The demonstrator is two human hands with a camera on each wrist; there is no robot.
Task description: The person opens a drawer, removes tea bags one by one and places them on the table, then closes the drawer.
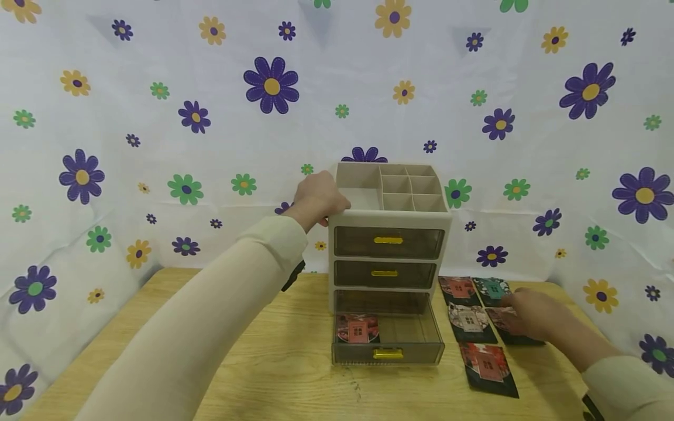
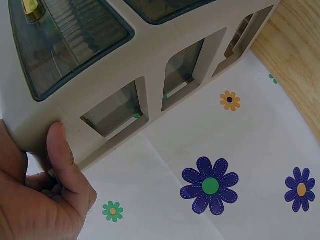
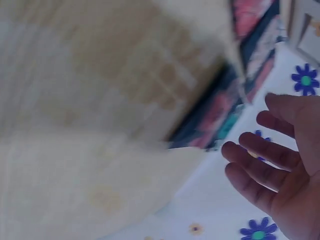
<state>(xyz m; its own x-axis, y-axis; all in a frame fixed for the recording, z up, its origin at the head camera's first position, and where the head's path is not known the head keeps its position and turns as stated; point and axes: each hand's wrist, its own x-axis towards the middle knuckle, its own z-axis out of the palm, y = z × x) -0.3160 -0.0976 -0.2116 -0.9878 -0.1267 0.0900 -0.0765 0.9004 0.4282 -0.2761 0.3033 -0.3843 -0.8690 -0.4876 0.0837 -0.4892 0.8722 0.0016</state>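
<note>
A beige desktop organizer (image 1: 392, 216) with three smoky clear drawers stands on the table. At its upper left edge my left hand (image 1: 320, 196) grips the rim, the thumb (image 2: 62, 145) lying along the side wall in the left wrist view. The bottom drawer (image 1: 416, 354) is pulled out, and one red-labelled packet (image 1: 358, 330) lies in its left part. To the right of the organizer, my right hand (image 1: 532, 316) hovers at a dark packet (image 1: 502, 320), partly covering it. The right wrist view shows that hand's fingers (image 3: 257, 167) spread, with nothing held.
Around the right hand lie a green-labelled packet (image 1: 492, 289), a red one (image 1: 459, 289), a pale one (image 1: 470, 321) and a nearer red one (image 1: 488, 367). The organizer's top has a divided tray (image 1: 411, 184). Behind the wooden table (image 1: 284, 362) hangs a flowered cloth (image 1: 337, 70).
</note>
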